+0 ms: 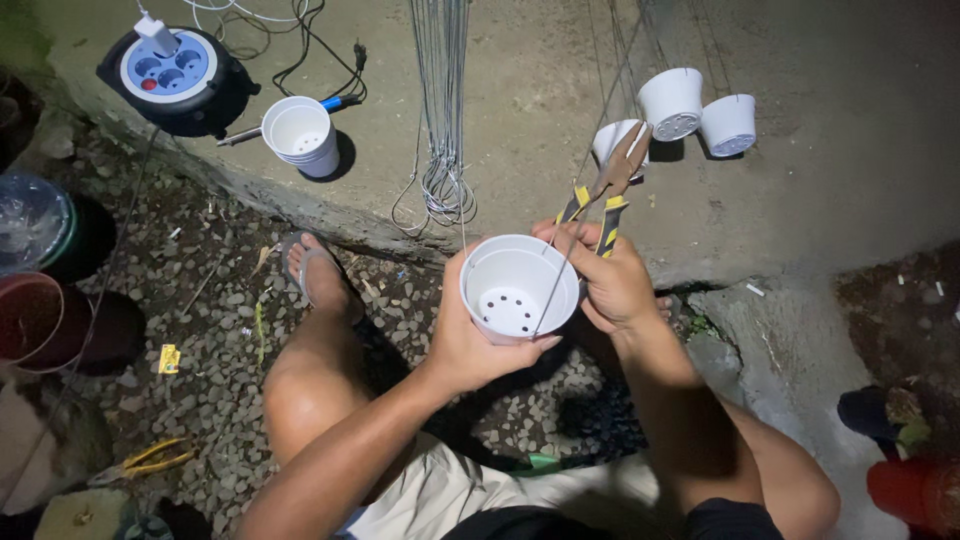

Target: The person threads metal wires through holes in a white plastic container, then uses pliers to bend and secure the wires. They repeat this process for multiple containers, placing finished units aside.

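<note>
My left hand (468, 340) grips a white plastic pot (515, 285) with holes in its bottom, held upright in front of me. My right hand (610, 280) holds pliers (610, 190) with yellow-and-black handles, jaws pointing up and away. A thin metal wire (560, 275) runs down into the pot from above. The right hand sits against the pot's right rim.
A stack of white pots (300, 135) stands on the concrete slab near a round extension reel (170, 75). Three more white pots (690, 110) lie further right. A bundle of wires (445, 150) hangs in the middle. Yellow-handled cutters (145, 462) lie on gravel, buckets (30, 270) at left.
</note>
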